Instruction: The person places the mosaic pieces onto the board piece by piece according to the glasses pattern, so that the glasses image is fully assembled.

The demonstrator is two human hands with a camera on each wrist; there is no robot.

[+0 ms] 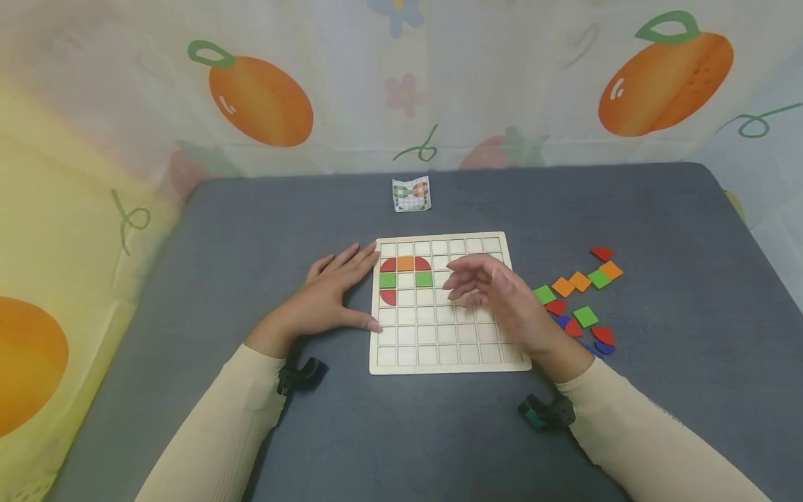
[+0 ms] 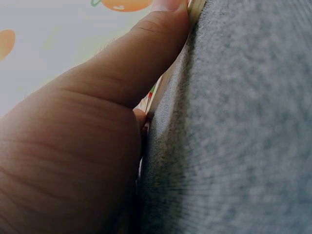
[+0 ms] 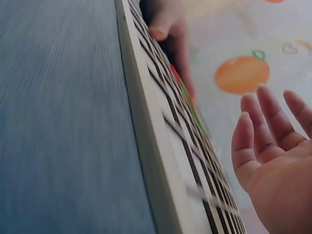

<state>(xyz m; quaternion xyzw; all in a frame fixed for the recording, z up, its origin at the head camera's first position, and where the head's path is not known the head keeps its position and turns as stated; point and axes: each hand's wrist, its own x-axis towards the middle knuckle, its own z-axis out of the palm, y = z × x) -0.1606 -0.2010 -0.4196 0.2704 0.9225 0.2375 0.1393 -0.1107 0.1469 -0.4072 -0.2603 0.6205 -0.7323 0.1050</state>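
A wooden grid board (image 1: 448, 356) lies flat on the table. In its upper left cells sit red quarter-round pieces (image 1: 389, 298), an orange square (image 1: 405, 263) and two green squares (image 1: 424, 279), with a bare cell between the green ones. My left hand (image 1: 326, 296) rests at the board's left edge, fingers spread and thumb (image 2: 146, 44) touching the rim. Over the board's right half hovers my right hand (image 1: 495, 296), its fingers loosely bent with nothing in them. The right wrist view shows its bare palm (image 3: 282, 170) above the grid.
Loose red, orange, green and blue pieces (image 1: 586, 316) lie scattered right of the board, some partly behind my right forearm. Beyond the board is a small printed pattern card (image 1: 411, 194). A fruit-print curtain (image 1: 351, 104) hangs behind the grey table (image 1: 282, 216).
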